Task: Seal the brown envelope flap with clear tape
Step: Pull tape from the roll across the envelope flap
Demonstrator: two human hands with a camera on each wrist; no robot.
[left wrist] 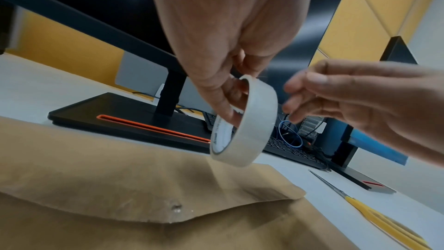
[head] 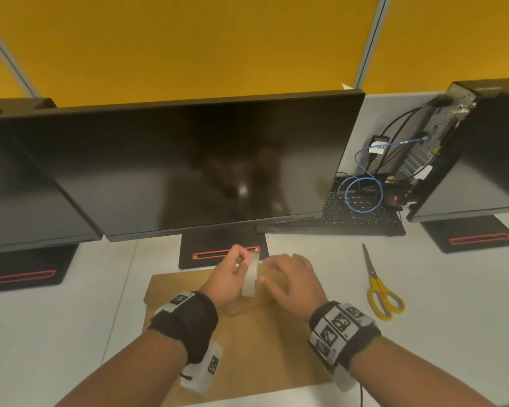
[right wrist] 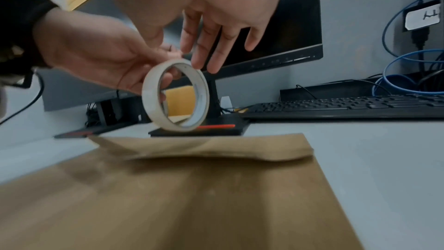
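Note:
The brown envelope (head: 256, 348) lies flat on the desk in front of me, its pointed flap (left wrist: 120, 178) folded down over the body with the edge slightly lifted. Above the flap, my left hand (head: 232, 268) holds a roll of clear tape (head: 250, 279) upright, thumb and fingers pinching its rim. In the left wrist view the tape roll (left wrist: 252, 121) hangs just clear of the paper. My right hand (head: 291, 282) hovers beside the roll with fingers straight and spread. In the right wrist view its fingertips (right wrist: 198, 62) reach the top of the tape roll (right wrist: 150, 98); contact is blurred.
Yellow-handled scissors (head: 379, 292) lie on the white desk right of the envelope. A monitor stand (head: 218, 255) sits just beyond the envelope's far edge under a dark monitor (head: 188, 165). A black keyboard (head: 362, 215) and blue cables (head: 365, 195) lie at the back right.

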